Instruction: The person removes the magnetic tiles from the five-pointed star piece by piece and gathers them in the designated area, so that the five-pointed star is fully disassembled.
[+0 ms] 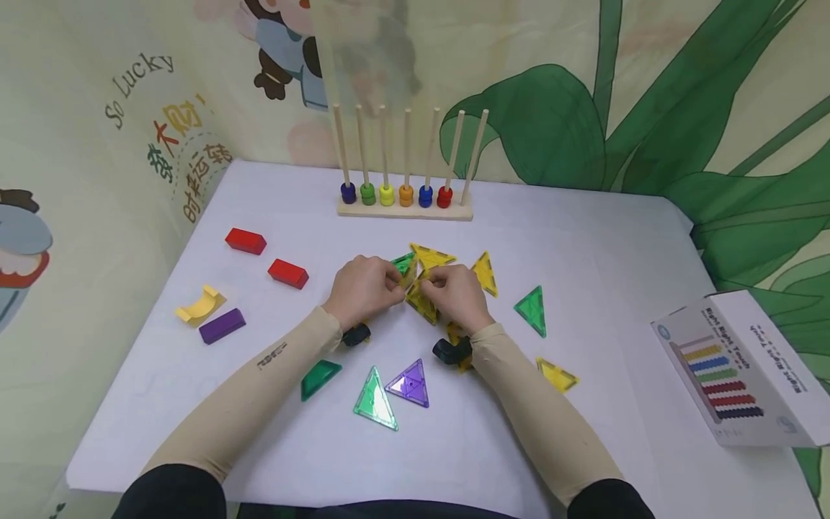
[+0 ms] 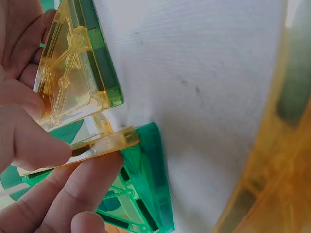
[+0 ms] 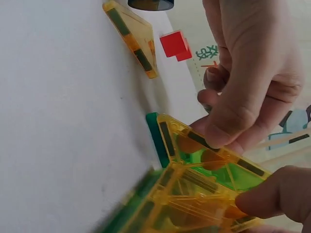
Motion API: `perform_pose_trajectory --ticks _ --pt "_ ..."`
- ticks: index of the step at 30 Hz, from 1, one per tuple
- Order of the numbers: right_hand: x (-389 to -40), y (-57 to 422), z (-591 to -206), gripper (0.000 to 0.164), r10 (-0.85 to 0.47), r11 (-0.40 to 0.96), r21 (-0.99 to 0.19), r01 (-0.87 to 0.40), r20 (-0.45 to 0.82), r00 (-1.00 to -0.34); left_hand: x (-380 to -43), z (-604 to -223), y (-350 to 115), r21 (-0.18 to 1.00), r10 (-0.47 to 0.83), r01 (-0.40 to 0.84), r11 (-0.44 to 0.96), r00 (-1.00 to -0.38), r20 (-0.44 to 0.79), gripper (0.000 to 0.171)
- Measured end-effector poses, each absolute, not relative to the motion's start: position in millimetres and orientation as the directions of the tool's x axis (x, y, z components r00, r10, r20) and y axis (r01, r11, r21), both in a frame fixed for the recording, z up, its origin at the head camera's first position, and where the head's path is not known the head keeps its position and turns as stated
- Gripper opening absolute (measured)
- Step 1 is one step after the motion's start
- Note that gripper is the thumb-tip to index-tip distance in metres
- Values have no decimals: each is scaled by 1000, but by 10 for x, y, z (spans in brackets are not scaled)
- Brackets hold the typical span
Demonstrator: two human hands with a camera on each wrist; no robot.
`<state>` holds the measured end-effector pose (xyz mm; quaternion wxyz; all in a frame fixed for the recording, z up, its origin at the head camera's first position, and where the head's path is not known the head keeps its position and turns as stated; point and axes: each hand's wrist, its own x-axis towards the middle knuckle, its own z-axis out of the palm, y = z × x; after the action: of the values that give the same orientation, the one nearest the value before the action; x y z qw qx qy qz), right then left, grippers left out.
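Note:
My left hand pinches a yellow translucent triangular tile between thumb and fingers, tilted up along the edge of a green tile on the table. Close beside it, my right hand pinches another yellow triangular tile, which also leans up, with a green strip along its lower edge. The two raised tiles nearly meet between the hands. Just behind the fingers lies a yellow tile. Another yellow tile rests right of the right hand. The fingers hide part of the tiles.
Nearer me lie a purple triangle and two green tiles, one a long triangle. A green triangle and a yellow one lie right. Red blocks are left, a peg rack behind, a box far right.

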<state>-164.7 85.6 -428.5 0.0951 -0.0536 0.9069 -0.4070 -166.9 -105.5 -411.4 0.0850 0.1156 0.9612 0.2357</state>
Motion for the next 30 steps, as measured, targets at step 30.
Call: perform_pose_trajectory --ticks 30 --pt "-1412 1301 -4112 16 -246 344 -928 141 -234 -941 -1450 -4062 -1192 749 538 260 610 -830 -150 27"
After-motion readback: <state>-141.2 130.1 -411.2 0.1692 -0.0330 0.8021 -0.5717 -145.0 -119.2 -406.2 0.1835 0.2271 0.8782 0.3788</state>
